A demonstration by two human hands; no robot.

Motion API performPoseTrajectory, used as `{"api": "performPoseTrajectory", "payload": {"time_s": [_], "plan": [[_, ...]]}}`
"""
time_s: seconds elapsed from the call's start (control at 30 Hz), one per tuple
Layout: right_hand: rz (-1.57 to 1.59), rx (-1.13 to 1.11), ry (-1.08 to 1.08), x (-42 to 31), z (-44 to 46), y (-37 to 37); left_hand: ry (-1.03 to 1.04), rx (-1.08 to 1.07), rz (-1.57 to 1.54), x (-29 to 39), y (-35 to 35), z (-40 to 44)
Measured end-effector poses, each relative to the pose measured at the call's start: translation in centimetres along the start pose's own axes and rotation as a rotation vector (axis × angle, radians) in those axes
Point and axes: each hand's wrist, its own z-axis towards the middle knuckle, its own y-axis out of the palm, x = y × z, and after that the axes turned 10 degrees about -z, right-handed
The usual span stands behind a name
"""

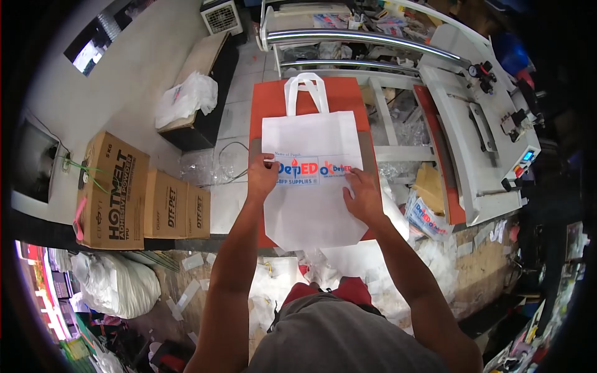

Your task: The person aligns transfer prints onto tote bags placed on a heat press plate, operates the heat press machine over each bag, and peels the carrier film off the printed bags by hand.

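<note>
A white tote bag [314, 133] lies flat with its handles pointing away from me, on an orange-red pad [267, 99]. Across its middle is a printed film [311, 180] with red and blue lettering, including "DepED" and "SBFP SUPPLIES". At the left edge of the film, my left hand [263, 176] has its fingers curled in, apparently pinching that edge. My right hand [365, 196] rests at the right edge, fingertips on the film and bag, thumb spread apart. The undersides of both hands are hidden.
A heat press machine [476, 143] with metal rollers [367, 38] stands right and behind. Cardboard boxes [115, 193] are at left. White bags [186, 98] lie on a dark bench. More printed bags [428, 217] sit below right. A white sack [118, 286] is on the floor.
</note>
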Motion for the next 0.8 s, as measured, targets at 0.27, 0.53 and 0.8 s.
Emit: {"api": "performPoseTrajectory", "payload": {"time_s": [0.27,0.53,0.8], "plan": [[-0.092,-0.020,-0.030,0.3,-0.8,0.8,0.364,0.086,0.208,-2.7,-1.4,-5.4],[-0.114,-0.074,-0.011,0.4,-0.9,1.3,0.578,0.071,0.358,-2.9,-0.8,-8.5],[-0.097,-0.048,-0.034,0.7,-0.9,1.2,0.597,0.098,0.346,-3.3,-0.6,-8.6]]}}
